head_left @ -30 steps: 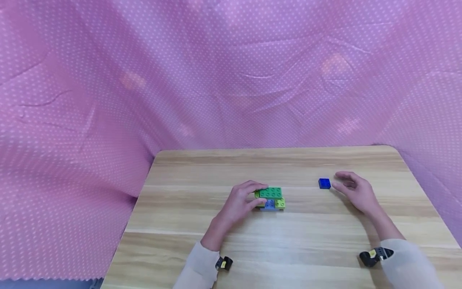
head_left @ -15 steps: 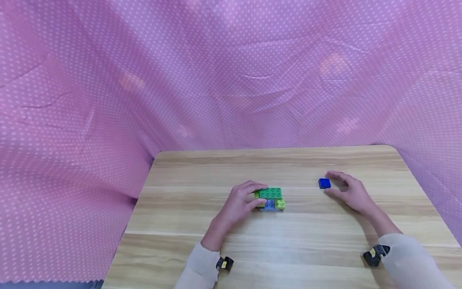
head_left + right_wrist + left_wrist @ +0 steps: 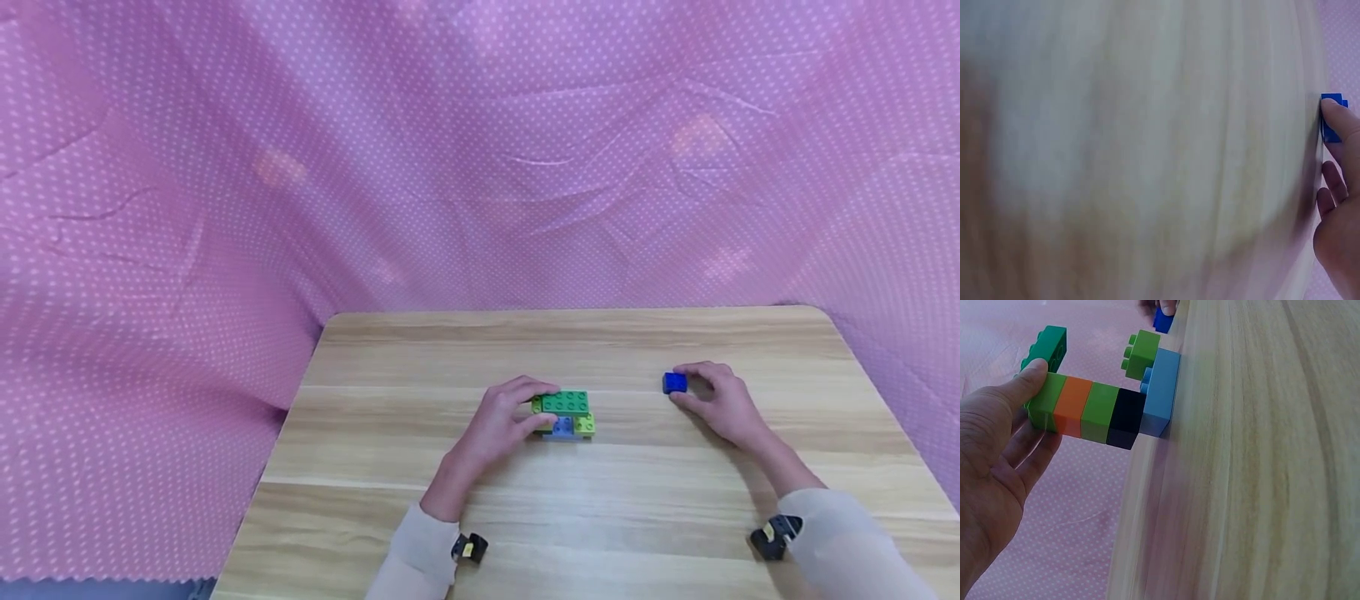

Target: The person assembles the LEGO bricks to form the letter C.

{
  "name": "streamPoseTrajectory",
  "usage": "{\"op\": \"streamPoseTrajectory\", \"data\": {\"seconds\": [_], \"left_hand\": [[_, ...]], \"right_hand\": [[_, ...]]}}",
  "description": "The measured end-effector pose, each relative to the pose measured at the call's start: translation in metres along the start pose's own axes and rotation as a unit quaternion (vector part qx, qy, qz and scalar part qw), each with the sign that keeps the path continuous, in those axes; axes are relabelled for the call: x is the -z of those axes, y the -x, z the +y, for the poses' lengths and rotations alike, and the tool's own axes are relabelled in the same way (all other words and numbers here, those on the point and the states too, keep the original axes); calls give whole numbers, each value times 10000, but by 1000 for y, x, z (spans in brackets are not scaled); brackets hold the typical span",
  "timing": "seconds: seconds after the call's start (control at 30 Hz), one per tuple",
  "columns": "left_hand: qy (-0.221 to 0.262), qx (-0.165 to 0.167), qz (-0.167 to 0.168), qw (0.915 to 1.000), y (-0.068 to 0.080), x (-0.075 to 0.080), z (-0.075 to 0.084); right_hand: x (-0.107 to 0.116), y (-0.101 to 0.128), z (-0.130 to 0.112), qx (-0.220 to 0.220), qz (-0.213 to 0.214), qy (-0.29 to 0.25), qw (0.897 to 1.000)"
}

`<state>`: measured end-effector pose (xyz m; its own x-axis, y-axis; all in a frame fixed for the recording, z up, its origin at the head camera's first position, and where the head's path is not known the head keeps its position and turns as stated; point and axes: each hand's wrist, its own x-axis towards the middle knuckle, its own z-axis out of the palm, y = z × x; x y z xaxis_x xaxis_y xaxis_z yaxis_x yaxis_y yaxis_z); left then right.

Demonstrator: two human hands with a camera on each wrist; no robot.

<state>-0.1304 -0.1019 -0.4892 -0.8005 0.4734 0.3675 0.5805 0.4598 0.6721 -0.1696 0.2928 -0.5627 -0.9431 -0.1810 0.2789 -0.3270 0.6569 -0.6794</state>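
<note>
My left hand (image 3: 495,422) holds a toy brick building (image 3: 1088,407) by its upper part, thumb on the near side and fingers on the far side. In the left wrist view its column stacks light green, orange, light green and black bricks on a light blue brick (image 3: 1161,394). A dark green brick (image 3: 566,403) juts out on top, and a lone light green brick (image 3: 1142,355) sits at the base's other end. To the right, my right hand (image 3: 726,407) pinches a small dark blue brick (image 3: 674,382) between thumb and fingers, at the tabletop.
Both hands work over a wood-grain table (image 3: 600,508) with rounded far corners. A pink dotted cloth (image 3: 480,167) hangs behind the table and at its sides. A small black camera sits on each wrist (image 3: 776,536).
The right hand has moved left to the dark blue brick and its thumb and fingers have closed on it. My left hand stays on the brick building.
</note>
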Motion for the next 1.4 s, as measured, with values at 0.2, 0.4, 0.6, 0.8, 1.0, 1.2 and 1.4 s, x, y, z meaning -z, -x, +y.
{"op": "streamPoseTrajectory", "data": {"seconds": [0.2,0.4,0.6,0.8,1.0,1.2,1.4], "left_hand": [[37,8,-73,10000,0,-3,-1],[-24,89,-46,9999,2,-2,-1],[-28,50,-8,10000,4,-2,1],[55,-6,-35,10000,5,-2,0],[46,-144,-13,9999,4,-4,-2],[37,-138,19,9999,4,-4,-2],[73,-115,2,9999,4,-3,0]], "right_hand": [[-14,5,-19,58,72,-353,9993],[-31,5,-59,264,-341,-1228,9915],[-39,7,-107,289,-975,-2206,9701],[-50,9,-130,-53,-1376,-2373,9616],[-60,11,-140,-234,-1629,-3011,9393],[-65,10,-143,-374,-1772,-3611,9148],[-66,9,-142,-439,-1760,-3783,9077]]}}
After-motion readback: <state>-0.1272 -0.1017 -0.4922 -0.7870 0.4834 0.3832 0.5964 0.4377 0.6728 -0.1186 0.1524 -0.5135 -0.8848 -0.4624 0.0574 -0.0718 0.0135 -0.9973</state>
